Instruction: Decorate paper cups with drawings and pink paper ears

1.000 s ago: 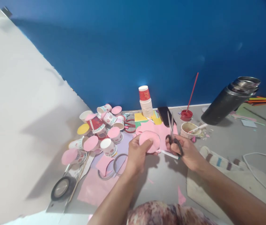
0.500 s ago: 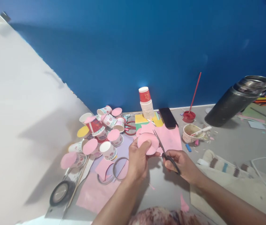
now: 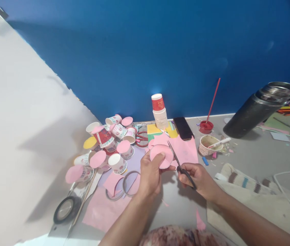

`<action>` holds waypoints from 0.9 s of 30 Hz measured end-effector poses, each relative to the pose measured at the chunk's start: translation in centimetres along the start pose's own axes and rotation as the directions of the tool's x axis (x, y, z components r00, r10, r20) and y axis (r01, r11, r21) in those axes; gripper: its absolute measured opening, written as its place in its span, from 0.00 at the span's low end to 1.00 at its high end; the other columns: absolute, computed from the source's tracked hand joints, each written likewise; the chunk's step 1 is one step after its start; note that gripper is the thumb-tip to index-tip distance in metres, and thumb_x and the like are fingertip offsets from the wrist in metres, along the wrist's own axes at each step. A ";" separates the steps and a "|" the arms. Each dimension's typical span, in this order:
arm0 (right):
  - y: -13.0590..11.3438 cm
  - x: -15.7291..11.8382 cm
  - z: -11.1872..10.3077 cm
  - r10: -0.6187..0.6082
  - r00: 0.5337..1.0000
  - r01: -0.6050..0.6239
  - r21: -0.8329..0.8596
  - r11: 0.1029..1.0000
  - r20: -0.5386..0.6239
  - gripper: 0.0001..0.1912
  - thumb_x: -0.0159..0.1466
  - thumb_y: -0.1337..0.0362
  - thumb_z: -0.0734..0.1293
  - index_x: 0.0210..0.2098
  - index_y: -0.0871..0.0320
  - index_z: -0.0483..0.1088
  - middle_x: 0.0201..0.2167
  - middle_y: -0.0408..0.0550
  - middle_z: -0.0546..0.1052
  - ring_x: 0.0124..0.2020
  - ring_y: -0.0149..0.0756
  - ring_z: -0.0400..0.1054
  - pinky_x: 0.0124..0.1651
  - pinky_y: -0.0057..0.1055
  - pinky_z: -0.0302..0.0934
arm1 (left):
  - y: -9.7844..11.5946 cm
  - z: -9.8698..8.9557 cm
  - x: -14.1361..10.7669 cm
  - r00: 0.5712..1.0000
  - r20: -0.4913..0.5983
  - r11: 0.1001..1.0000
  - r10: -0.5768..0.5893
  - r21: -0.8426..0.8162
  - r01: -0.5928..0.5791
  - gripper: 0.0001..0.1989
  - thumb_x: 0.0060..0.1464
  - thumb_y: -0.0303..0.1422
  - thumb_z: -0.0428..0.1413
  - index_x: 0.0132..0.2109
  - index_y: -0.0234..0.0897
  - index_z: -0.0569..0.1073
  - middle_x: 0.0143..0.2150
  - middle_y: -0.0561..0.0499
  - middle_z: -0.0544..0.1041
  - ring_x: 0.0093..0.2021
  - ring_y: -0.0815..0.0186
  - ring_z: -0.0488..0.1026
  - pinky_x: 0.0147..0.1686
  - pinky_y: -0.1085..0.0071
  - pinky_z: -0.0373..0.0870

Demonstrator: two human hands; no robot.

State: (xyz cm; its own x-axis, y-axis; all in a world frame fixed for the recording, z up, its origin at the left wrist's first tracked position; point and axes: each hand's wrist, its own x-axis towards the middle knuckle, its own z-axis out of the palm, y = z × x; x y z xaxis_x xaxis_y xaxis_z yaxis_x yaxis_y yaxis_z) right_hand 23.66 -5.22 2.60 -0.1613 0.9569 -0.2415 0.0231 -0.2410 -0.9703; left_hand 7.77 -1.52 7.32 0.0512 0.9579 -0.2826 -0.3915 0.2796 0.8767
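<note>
A round pink paper disc (image 3: pixel 165 158) with a dark outline is pinched in my left hand (image 3: pixel 151 172), the thumb lying on its face. My right hand (image 3: pixel 194 179) grips black-handled scissors (image 3: pixel 177 160). Their blades point up and lie along the disc's right edge, looking nearly closed. Behind the disc lies a large pink sheet (image 3: pixel 186 148) with cut-out edges. Left of my left hand are two grey rings (image 3: pixel 124 184) on pink and purple paper.
Several paper cups (image 3: pixel 118 164), many with pink discs, crowd the left. Behind stand a cup stack (image 3: pixel 160 116) and a phone (image 3: pixel 183 128). To the right are a red pot (image 3: pixel 206 127), a bowl (image 3: pixel 206 145), a dark flask (image 3: pixel 252 112) and a cloth (image 3: pixel 247 205).
</note>
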 end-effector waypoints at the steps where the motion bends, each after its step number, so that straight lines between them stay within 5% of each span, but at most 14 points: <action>1: 0.0 0.0 0.0 -0.001 1.000 0.001 0.000 1.000 -0.004 0.27 0.50 0.40 0.78 0.22 0.55 0.67 0.17 0.41 0.72 0.21 0.31 0.64 0.27 0.31 0.63 | 0.0 0.0 0.0 1.000 0.002 1.000 0.001 0.001 -0.001 0.15 0.47 0.36 0.68 0.40 0.31 0.80 0.34 0.46 0.81 0.31 0.63 0.79 0.30 0.68 0.81; 18: 0.0 0.0 -0.4 0.055 0.998 -0.054 -0.015 0.998 0.021 0.29 0.47 0.38 0.79 0.22 0.55 0.68 0.16 0.41 0.72 0.19 0.31 0.64 0.25 0.28 0.61 | -0.1 -0.5 0.2 0.999 0.038 1.000 -0.005 0.004 0.005 0.14 0.47 0.35 0.68 0.40 0.32 0.80 0.34 0.47 0.81 0.34 0.62 0.79 0.31 0.68 0.81; 23: 1.1 0.4 -0.5 0.015 1.000 -0.015 -0.313 0.950 -0.003 0.30 0.58 0.32 0.67 0.24 0.53 0.64 0.19 0.44 0.74 0.21 0.33 0.66 0.25 0.29 0.58 | 0.0 -1.2 0.1 1.000 0.009 1.000 0.006 0.000 -0.006 0.13 0.45 0.35 0.69 0.36 0.32 0.79 0.31 0.50 0.80 0.30 0.64 0.78 0.28 0.71 0.78; 27: 1.8 0.5 -0.2 -0.027 0.997 -0.022 -0.556 0.831 -0.079 0.25 0.60 0.43 0.71 0.23 0.52 0.59 0.21 0.41 0.71 0.25 0.34 0.65 0.29 0.30 0.50 | 0.5 -2.6 -0.9 0.999 0.008 0.999 -0.039 -0.025 0.039 0.16 0.41 0.35 0.71 0.36 0.32 0.78 0.29 0.50 0.80 0.28 0.64 0.78 0.24 0.73 0.74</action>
State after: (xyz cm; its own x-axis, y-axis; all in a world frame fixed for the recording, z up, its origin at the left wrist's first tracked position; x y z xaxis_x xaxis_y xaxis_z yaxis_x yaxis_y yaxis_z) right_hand 23.83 -5.19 0.75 -0.0837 0.9728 -0.2159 0.5715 -0.1306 -0.8102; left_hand 5.09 -2.41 7.02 0.0733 0.9468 -0.3133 -0.4119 0.3149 0.8551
